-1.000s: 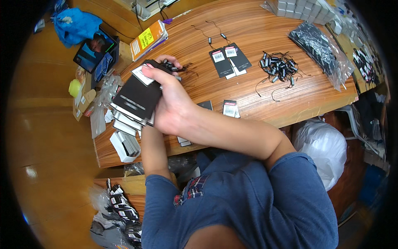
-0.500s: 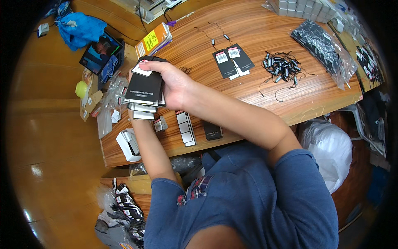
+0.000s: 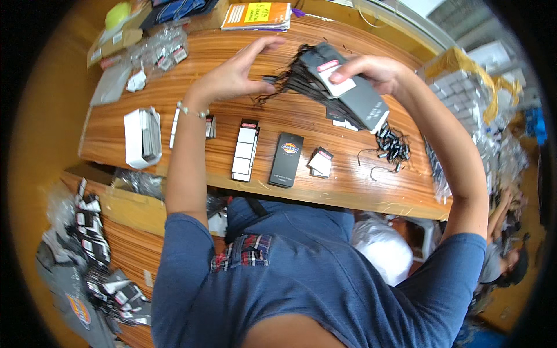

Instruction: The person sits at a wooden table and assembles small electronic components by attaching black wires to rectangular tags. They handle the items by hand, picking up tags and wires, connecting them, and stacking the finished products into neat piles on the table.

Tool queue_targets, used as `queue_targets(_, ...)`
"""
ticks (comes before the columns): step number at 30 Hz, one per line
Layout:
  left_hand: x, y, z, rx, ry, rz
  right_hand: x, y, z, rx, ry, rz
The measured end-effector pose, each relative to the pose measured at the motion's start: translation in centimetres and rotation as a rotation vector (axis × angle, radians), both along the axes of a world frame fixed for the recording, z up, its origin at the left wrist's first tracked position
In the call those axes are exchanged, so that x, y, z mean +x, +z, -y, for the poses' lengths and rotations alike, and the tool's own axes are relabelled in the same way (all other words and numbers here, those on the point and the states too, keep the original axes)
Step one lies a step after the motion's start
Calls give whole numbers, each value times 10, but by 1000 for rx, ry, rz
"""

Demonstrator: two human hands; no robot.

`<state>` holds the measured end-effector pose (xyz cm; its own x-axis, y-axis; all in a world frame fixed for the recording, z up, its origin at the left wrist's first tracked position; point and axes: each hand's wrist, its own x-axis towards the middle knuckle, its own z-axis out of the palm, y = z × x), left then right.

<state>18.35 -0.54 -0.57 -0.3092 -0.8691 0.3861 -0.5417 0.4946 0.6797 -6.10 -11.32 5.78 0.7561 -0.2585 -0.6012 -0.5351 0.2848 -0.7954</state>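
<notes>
High over the desk, my right hand (image 3: 374,72) grips a thick fanned stack of black hang tags (image 3: 362,104), its thumb pressed on the white sticker of the top one. Black strings (image 3: 290,72) dangle in a tangle from the stack's left end. Beside those strings is my left hand (image 3: 235,72), thumb and fingers spread, with nothing visibly held. Partly covered by the stack, other black tags (image 3: 335,115) lie on the desk. To their right is a heap of black strings with small toggles (image 3: 394,144).
Along the near edge lie a white box of cards (image 3: 134,139), a white-panelled tag stack (image 3: 246,152), a black tag stack (image 3: 286,161) and small stickered cards (image 3: 322,162). Orange notebooks (image 3: 255,16) sit at the back. Another person (image 3: 510,264) is at far right.
My right hand has carried the tag stack from the left across to the right. My left hand, earlier behind the stack, is now apart from it. The head view has shifted.
</notes>
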Motion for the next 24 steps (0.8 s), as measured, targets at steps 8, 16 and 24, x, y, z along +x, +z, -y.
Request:
queue_targets(8, -36, 14, 43, 111, -338, -409, 27, 57, 26, -504, 657, -318)
queue_targets(16, -63, -6, 51, 208, -319, -588, 61, 94, 10, -872, 934, -491)
queue_targets(24, -69, 12, 51, 304, -237, -575, 72, 117, -36, -1698, 1098, -593)
